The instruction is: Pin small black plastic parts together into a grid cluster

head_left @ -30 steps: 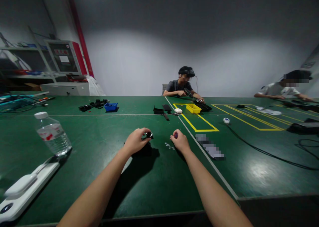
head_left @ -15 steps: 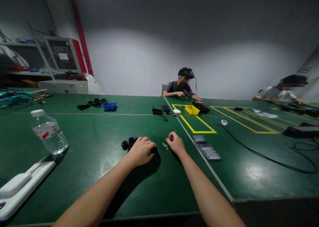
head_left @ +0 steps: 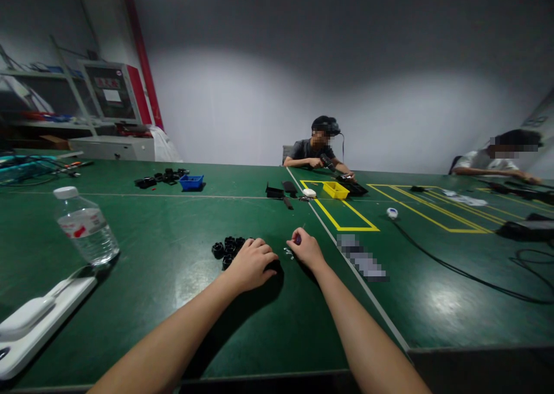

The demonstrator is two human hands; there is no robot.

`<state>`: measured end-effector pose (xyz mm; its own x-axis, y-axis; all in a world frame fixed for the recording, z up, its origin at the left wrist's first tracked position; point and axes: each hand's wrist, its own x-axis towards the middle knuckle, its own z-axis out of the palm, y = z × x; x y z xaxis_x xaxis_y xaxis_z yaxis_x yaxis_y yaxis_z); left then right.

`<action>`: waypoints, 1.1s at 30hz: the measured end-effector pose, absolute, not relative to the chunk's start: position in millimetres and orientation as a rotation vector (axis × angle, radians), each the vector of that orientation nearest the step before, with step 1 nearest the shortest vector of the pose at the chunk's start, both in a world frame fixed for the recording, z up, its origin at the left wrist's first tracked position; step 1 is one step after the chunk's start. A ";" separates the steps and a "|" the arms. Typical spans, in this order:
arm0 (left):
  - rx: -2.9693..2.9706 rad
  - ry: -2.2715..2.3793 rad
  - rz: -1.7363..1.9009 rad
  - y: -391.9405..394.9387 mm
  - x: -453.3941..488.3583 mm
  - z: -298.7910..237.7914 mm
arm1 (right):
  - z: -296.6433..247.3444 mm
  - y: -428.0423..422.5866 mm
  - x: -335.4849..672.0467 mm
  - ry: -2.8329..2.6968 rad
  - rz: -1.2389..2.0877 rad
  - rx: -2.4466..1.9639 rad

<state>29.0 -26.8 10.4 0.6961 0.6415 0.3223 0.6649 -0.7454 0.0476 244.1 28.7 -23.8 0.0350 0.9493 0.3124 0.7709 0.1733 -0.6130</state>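
Surface: green bench mat [head_left: 142,278], pale wall behind, yellow tape outlines at 1 o'clock.
Left hand: the left hand [head_left: 253,264] lies palm down, fingers curled over a small black part that is mostly hidden beneath it; I cannot tell whether the fingers pinch it or only rest on it.
Right hand: the right hand [head_left: 306,248] is closed in a pinch on a small purple-handled tool [head_left: 298,239], tip angled up toward 12 o'clock.
Between the hands: tiny pale screws [head_left: 288,251] lie loose on the mat, just beside the right hand at its 9 o'clock.
Black parts: a cluster of black ring parts [head_left: 225,248] sits at the left hand's 10 o'clock, touching or nearly touching the fingertips.
Further out: water bottle [head_left: 85,228] upright at 9 o'clock; white device [head_left: 41,316] at 8 o'clock; blue bin [head_left: 191,182] at 11 o'clock; yellow bin [head_left: 336,190] at 1 o'clock; black cable [head_left: 454,267] at 3 o'clock.
Co-workers: two seated people across the bench, at 12 and 2 o'clock, hands on their own work.
Risk (judgement): the screws are loose and small; a sweep of either wrist could scatter them on the dark mat. The covered part may slip if the hidden hold is slack.
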 end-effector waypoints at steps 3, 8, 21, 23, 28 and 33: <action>-2.829 -1.092 -0.497 -27.5 29.9 10.2 | -22.4 26.9 244.3 -1.776 0.371 -1.615; -2.838 -1.099 -0.492 -28.5 31.4 10.4 | -23.3 26.3 246.5 -1.785 0.441 -1.577; -2.838 -1.123 -0.514 -28.1 33.6 6.8 | -11.6 22.9 252.1 -1.761 0.118 -1.877; -2.849 -1.129 -0.517 -28.1 32.8 7.0 | -7.9 22.4 257.3 -1.739 0.007 -1.990; -2.859 -1.145 -0.514 -27.7 32.9 6.3 | -0.2 23.2 277.3 -1.633 -0.140 -2.184; -2.876 -1.146 -0.502 -28.4 34.5 6.3 | 4.4 26.4 288.5 -1.554 -0.107 -2.271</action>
